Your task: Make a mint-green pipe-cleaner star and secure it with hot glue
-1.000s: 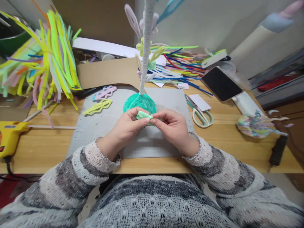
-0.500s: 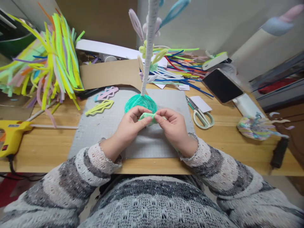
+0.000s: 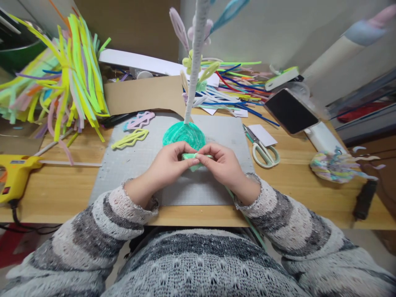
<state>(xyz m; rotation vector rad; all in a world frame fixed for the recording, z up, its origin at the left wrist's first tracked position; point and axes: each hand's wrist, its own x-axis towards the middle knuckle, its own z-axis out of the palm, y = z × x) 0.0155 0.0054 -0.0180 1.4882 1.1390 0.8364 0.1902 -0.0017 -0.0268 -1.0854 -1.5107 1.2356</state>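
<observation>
A light green fuzzy piece (image 3: 189,156) is pinched between both hands above the grey cutting mat (image 3: 123,165). My left hand (image 3: 168,164) closes on its left part, thumb on top. My right hand (image 3: 223,167) grips its right side, fingertips touching those of the left. From under my right hand a thin green strip (image 3: 253,231) trails down past the sleeve and the table edge. Just behind the hands stands a round green base (image 3: 182,134) with a tall white wrapped stem (image 3: 193,70) carrying pastel loops and flowers.
Yellow (image 3: 130,139) and pink (image 3: 140,120) zigzag pieces lie on the mat's left. Scissors (image 3: 265,154), a phone (image 3: 291,111) and a pastel braided piece (image 3: 331,166) are at right. A yellow glue gun (image 3: 17,173) and a pipe-cleaner bundle (image 3: 71,78) are at left.
Both hands have shifted slightly with the green piece, which is now folded or turned differently between the fingertips. A green strip has come into view below my right hand.
</observation>
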